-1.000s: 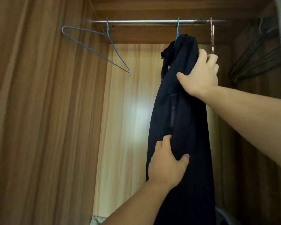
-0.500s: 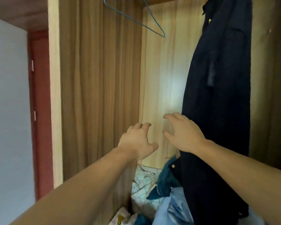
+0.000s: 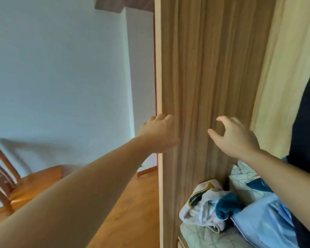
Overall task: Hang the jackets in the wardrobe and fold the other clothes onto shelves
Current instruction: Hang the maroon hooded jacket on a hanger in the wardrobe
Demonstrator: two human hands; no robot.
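A dark navy jacket (image 3: pixel 306 122) hangs inside the wardrobe at the right edge of the view, only partly in frame. Below it lies a pile of loose clothes (image 3: pixel 222 206) in white, teal and pale blue on the wardrobe's bottom shelf. My left hand (image 3: pixel 157 135) hovers at the front edge of the wardrobe's left side panel (image 3: pixel 204 68), fingers loosely curled, holding nothing. My right hand (image 3: pixel 234 136) is raised in front of that panel, fingers relaxed and empty, apart from the jacket.
A white wall (image 3: pixel 61 68) fills the left of the view. A wooden chair (image 3: pixel 16 183) stands at the lower left on an orange wooden floor (image 3: pixel 132 212). The wardrobe's pale back panel (image 3: pixel 284 68) shows behind the jacket.
Both hands have let go of the hung jacket and dropped. My view has swung left and down, away from the rail and blue hanger toward the wall and chair.
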